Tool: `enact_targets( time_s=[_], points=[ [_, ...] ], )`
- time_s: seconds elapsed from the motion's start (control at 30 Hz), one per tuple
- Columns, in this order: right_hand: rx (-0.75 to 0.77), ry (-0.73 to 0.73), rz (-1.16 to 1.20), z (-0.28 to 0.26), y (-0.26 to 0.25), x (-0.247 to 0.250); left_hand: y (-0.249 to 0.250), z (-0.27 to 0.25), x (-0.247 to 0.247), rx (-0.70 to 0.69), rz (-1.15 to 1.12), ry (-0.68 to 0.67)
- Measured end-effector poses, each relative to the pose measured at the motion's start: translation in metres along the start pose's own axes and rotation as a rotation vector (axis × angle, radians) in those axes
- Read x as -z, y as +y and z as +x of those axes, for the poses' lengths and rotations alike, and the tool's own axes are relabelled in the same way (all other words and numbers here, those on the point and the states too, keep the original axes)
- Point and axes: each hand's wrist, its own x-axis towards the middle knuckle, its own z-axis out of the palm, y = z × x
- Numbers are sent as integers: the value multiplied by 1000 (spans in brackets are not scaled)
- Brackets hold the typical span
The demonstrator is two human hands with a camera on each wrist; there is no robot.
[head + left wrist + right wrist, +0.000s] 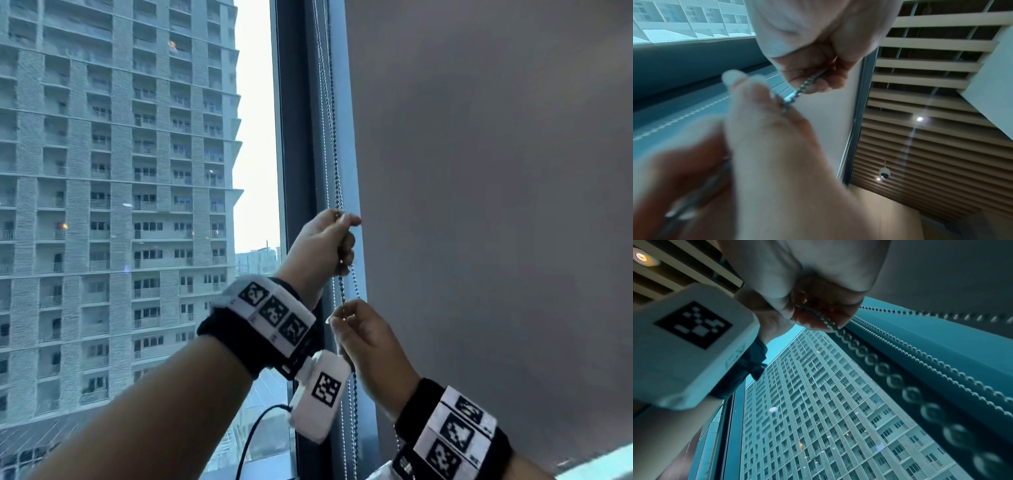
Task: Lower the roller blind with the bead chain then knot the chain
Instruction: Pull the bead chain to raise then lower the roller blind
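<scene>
Beside the lowered blind (496, 205), at the window frame's (298, 137) edge, left hand (322, 250) and right hand (368, 346) pinch the bead chain (334, 147) — light, limp, probably slippery — best gripped between beads.

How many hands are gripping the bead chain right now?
2. The left hand is the upper one, its grip closed round the bead chain beside the roller blind. The right hand pinches the chain just below it.
</scene>
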Motion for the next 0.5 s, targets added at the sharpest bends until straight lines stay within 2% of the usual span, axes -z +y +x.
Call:
enact_targets(
  time_s=[0.1, 0.2, 0.3, 0.4, 0.5],
  points=[
    [-19, 39, -21, -3, 11, -2, -25, -10, 1, -8, 88, 23],
    [-9, 33, 59, -9, 14, -4, -47, -17, 1, -24, 127, 80],
    [3, 29, 71, -17, 15, -3, -65, -16, 0, -94, 187, 182],
    [34, 40, -36, -20, 18, 0, -76, -8, 0, -144, 191, 310],
    [31, 47, -54, -21, 18, 5, -87, 4, 2, -98, 256, 345]
  ],
)
